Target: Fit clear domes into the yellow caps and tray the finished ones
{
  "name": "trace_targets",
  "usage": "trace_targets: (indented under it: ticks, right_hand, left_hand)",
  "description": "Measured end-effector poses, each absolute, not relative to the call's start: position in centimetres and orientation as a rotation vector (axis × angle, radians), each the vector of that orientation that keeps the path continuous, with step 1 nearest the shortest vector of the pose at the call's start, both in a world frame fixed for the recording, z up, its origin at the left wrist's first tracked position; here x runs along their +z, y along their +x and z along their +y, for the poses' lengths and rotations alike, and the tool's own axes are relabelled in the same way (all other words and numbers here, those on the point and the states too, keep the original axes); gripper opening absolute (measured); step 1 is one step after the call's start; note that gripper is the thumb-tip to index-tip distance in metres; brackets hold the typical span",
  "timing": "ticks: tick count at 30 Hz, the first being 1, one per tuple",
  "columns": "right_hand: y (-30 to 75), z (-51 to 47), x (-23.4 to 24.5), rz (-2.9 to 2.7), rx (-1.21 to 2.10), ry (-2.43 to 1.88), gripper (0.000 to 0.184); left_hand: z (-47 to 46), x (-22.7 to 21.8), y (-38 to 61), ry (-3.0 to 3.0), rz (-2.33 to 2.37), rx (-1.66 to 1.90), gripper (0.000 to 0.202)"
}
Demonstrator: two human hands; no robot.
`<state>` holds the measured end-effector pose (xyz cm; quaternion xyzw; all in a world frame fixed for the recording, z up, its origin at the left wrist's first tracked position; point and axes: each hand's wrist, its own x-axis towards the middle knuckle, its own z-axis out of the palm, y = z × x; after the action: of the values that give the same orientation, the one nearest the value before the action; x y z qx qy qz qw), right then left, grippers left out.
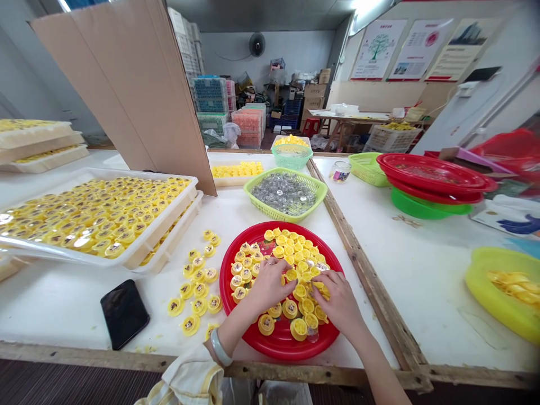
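A round red tray (287, 343) holds many small yellow plastic pieces shaped like cups with side tabs. Those on its left, such as one piece (266, 324), have printed faces; on the right, pieces such as one open cup (298, 329) look hollow. My left hand (273, 284) is over the tray's middle, thumb and forefinger closed around a yellow piece (291, 275). Close by on the right, my right hand (340, 301) has its fingers bent together among the pieces; what sits between its fingertips is too small to make out. A clear cap (313, 336) lies near the tray's front rim.
Loose printed pieces (199, 289) lie left of the tray, beside a black phone (125, 313). Stacked white trays (164, 225) hold more. Behind is a green basket (291, 216) of clear caps. A wooden strip (363, 259) runs along the right; a cardboard sheet (126, 84) stands upright.
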<state>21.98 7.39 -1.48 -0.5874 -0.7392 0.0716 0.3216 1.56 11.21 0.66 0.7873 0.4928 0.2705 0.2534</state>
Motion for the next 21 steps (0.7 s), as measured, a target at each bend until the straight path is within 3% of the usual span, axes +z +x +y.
trace_targets:
  ticks: [4,9,13,18,21]
  right_hand:
    - [22.7,7.0,-1.9,-1.719,0.369,-1.527,0.016]
    - [23.1,6.8,-1.8,-1.43,0.615,-1.488,0.033]
    - [22.4,6.0,-0.8,-1.269,0.802,-1.376,0.042]
    - [20.7,3.9,0.8,-0.943,1.14,-1.164,0.033]
    - [19.7,2.6,1.6,-0.997,1.075,-1.143,0.024]
  left_hand:
    - [10.8,1.1,1.4,2.019,1.26,0.79,0.021]
    - [9.8,1.8,0.8,1.869,1.19,0.822,0.043]
    - [8.6,1.9,0.5,1.772,1.148,0.829,0.039]
    - [6.7,1.1,1.1,1.584,1.088,0.806,0.036]
    - [5.7,0.9,1.6,1.297,0.964,0.819,0.043]
